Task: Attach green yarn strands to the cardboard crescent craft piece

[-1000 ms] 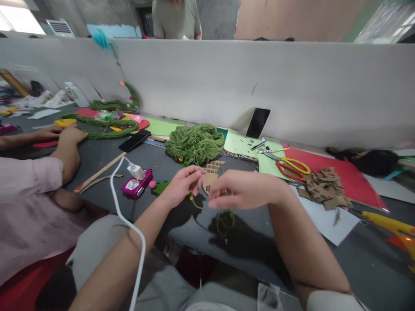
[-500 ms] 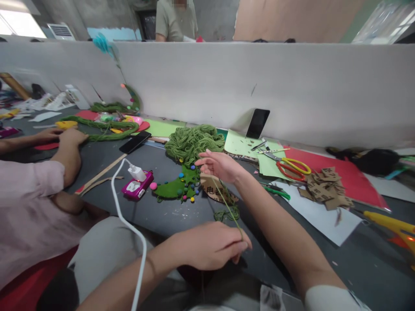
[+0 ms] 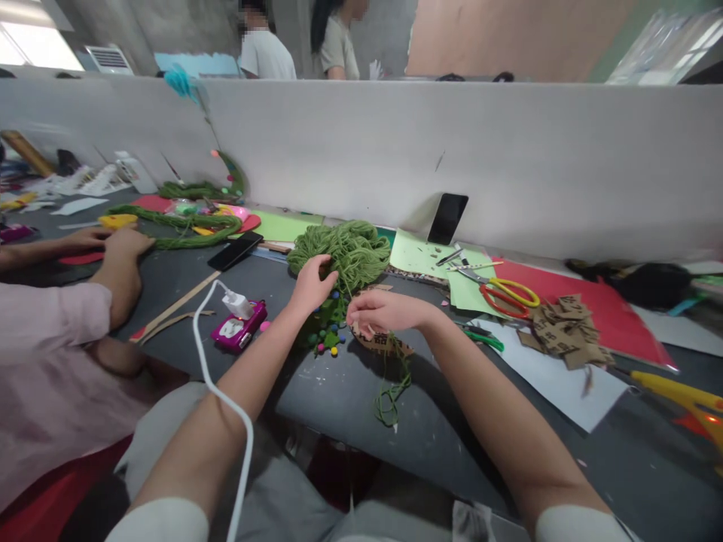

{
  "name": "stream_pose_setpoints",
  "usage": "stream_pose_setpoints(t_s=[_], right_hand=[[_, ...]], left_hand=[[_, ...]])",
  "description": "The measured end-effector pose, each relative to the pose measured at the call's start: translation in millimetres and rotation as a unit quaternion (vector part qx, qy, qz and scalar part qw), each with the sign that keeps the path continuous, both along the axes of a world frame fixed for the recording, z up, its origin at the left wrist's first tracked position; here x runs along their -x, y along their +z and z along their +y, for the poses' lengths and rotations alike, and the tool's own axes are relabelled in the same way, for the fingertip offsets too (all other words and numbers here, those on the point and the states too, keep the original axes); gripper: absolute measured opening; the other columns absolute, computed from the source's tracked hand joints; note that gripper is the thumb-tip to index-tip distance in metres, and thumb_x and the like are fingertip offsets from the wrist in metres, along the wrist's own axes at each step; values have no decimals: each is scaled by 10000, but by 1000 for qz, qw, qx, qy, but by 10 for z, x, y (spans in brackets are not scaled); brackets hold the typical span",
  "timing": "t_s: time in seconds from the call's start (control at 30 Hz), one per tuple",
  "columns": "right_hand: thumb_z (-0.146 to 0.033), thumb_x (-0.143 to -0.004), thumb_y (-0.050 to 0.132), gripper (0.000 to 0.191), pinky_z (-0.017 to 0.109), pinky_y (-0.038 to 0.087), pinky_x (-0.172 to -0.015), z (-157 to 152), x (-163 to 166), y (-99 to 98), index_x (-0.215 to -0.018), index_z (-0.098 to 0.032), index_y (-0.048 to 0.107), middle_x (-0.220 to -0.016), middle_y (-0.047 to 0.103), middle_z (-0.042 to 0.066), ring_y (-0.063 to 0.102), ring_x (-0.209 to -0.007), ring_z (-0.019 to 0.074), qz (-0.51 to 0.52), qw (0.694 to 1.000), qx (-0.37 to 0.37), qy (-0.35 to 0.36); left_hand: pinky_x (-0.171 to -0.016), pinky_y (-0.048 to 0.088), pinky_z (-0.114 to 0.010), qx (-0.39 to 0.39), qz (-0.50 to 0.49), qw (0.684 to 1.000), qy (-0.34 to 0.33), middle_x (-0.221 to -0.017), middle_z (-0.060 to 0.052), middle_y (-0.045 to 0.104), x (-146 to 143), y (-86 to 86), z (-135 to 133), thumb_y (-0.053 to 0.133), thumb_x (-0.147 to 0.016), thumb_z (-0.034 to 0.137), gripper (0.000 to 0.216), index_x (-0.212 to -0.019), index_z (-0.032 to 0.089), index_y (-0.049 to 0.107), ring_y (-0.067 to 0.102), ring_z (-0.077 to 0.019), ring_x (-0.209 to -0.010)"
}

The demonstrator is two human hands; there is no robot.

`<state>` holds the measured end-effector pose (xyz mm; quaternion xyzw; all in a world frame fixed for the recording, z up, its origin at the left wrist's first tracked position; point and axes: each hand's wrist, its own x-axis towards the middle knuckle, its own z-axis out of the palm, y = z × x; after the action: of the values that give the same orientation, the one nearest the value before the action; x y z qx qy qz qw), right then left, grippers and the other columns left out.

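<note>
My left hand [image 3: 312, 287] reaches to the near edge of a heap of green yarn [image 3: 347, 248], open, thumb and forefinger apart. Close by on the right, my right hand [image 3: 379, 311] is closed with bent fingers, apparently round a strand of green yarn; the fingertips are partly hidden. Under it lies a printed brown cardboard piece [image 3: 389, 342], and loose yarn loops [image 3: 391, 395] trail over it onto the table. Between the hands sits a green felt shape with small coloured pompoms [image 3: 324, 335], partly covered by my left hand and forearm.
A purple power socket [image 3: 240, 327] with a white cable lies left. Right are scissors [image 3: 511, 293], cardboard scraps [image 3: 565, 331], white paper [image 3: 556, 384] and a yellow glue gun [image 3: 678, 388]. A phone [image 3: 448, 218] leans on the partition. A co-worker's hands [image 3: 127, 241] work at left.
My left hand has let go of the strand near the table's front edge and moved forward to the yarn heap. My right hand has come slightly lower, with fingers more curled. The strand now hangs slack.
</note>
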<state>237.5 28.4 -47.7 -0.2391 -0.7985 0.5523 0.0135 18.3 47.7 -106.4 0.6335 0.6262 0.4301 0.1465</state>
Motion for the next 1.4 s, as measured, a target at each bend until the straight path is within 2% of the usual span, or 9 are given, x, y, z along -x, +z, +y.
stream_pose_setpoints(t_s=[0.13, 0.3, 0.5, 0.6, 0.8, 1.03, 1.17, 1.27, 1.4], right_hand=[[-189, -931, 482, 143, 220, 437, -565, 51, 6, -74, -861, -159, 603, -669, 671, -1, 540, -556, 97, -9, 1000, -24, -2], [-191, -881, 563, 97, 233, 444, -587, 181, -65, -152, -888, -147, 650, -719, 689, 8, 553, -570, 97, -9, 998, -13, -68], [-173, -852, 591, 18, 220, 369, -504, 290, -8, -328, -856, -156, 594, -780, 659, 21, 474, -538, 72, 81, 954, 44, -287], [-226, -869, 641, 165, 216, 343, -475, 309, 54, -397, -985, -184, 532, -786, 669, 11, 455, -501, 70, 117, 925, 81, -353], [-221, -902, 574, 110, 218, 327, -505, 322, 40, -435, -976, -144, 600, -729, 698, 26, 435, -518, 75, 94, 957, 54, -270], [-140, -864, 538, 128, 233, 417, -587, 250, 30, -345, -960, -145, 623, -689, 697, 13, 521, -568, 104, 28, 976, 4, -217], [-123, -789, 580, 100, 278, 473, -675, 293, 19, -341, -851, -143, 655, -804, 718, 62, 599, -693, 155, -3, 960, -91, -265], [-124, -759, 568, 228, 323, 492, -821, 319, 31, -363, -977, -143, 636, -1035, 702, 107, 628, -920, 211, 54, 921, -163, -349], [-135, -731, 571, 484, 379, 484, -970, 199, 109, -311, -1215, -156, 561, -1301, 633, 129, 591, -1187, 254, 203, 914, -181, -300]], left_hand=[[-920, 489, -397, -1, 33, 999, 0, -1002, -114, 733, -108, -60, 52, 646, -870, 287, 233, -1039, 150, 730, 655, -266, -939], [-985, 422, -412, -38, 131, 991, 4, -1147, -107, 708, -232, -9, -211, 586, -935, 293, 208, -1041, 218, 749, 612, -296, -1112], [-922, 440, -397, -33, 181, 982, -40, -1081, -99, 719, -332, 59, -392, 576, -898, 232, 190, -986, 220, 745, 643, -295, -1081], [-857, 462, -360, 6, 157, 985, -74, -988, -73, 751, -326, 99, -425, 596, -858, 253, 159, -884, 231, 750, 675, -267, -950], [-810, 475, -321, 0, -22, 998, 53, -902, -72, 759, -119, 169, -97, 613, -837, 317, 163, -857, 201, 725, 664, -226, -814], [-719, 452, -326, 54, -97, 993, 42, -660, -42, 675, -98, 114, 351, 760, -718, 382, 210, -655, 192, 697, 604, -213, -688], [-715, 463, -305, 31, -173, 983, 45, -712, -29, 685, -197, 191, 196, 685, -783, 410, 236, -717, 184, 694, 622, -204, -754], [-839, 497, -318, 17, -224, 974, 25, -842, -45, 745, -273, 324, -70, 659, -815, 397, 232, -768, 179, 721, 663, -221, -899], [-946, 511, -376, 36, -299, 945, -128, -866, -75, 758, -400, 584, -526, 709, -830, 363, 210, -816, 154, 731, 694, -235, -914]])
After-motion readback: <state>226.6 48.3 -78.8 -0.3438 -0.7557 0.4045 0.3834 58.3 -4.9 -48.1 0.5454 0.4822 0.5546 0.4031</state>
